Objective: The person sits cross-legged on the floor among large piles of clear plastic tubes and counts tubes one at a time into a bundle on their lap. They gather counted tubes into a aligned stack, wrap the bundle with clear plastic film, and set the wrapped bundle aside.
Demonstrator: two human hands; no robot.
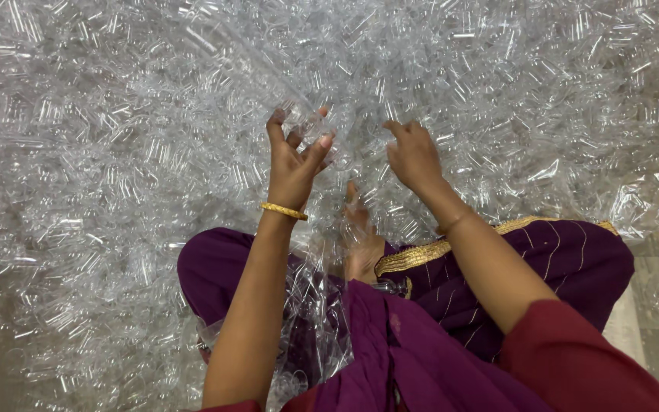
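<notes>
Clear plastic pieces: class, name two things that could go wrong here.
The left hand pinches only a few clear plastic pieces, so one might slip back into the heap and be lost. A bare foot rests among the pieces and could perhaps crush some or get scratched.

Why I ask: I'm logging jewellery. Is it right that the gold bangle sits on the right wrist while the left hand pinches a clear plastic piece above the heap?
Wrong wrist. The head view shows the gold bangle on the wrist of the left hand, which pinches the clear plastic piece above the heap.
</notes>
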